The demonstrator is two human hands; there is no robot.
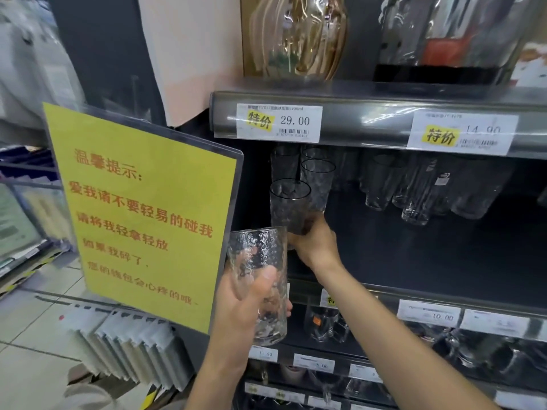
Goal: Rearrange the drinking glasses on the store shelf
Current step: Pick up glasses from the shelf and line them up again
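My left hand (242, 303) grips a clear textured drinking glass (260, 261) upright in front of the shelf's left end. My right hand (315, 241) reaches into the dark shelf (414, 255) and grips the base of a smoky textured glass (288, 205) at the front left. Right behind it stands another smoky glass (318, 182), with more of the same further back. A group of taller clear glasses (414, 187) stands at the back, to the right.
A yellow notice in a plastic holder (142, 211) juts out at the shelf's left end, close to my left hand. The upper shelf edge with price tags (279, 122) hangs just above the glasses. Lower shelves (429, 335) hold more glassware. The dark shelf surface to the right is bare.
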